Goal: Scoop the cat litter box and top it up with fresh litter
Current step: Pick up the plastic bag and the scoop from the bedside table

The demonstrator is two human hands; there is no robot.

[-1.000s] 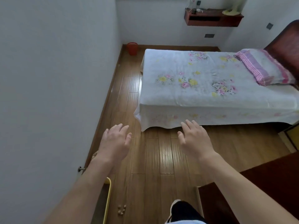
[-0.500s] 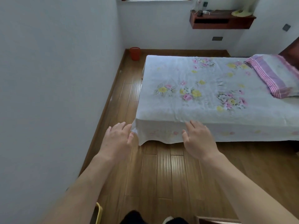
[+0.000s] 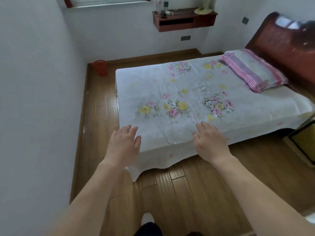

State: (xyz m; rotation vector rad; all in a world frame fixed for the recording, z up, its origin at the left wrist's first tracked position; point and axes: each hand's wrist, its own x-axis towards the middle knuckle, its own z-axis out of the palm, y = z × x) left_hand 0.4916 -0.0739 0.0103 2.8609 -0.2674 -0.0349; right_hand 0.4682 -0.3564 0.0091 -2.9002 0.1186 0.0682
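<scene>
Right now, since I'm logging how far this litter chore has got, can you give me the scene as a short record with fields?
room: bedroom, wooden floor
bed: floral sheet, striped pillow at the headboard end
left hand: fingers relaxed, holds nothing, held out toward the bed's near corner
right hand: likewise empty, held out toward the bed's near edge
far corner: red bucket on the floor
wall shelf: small items, too small to tell
task items: none in view
</scene>
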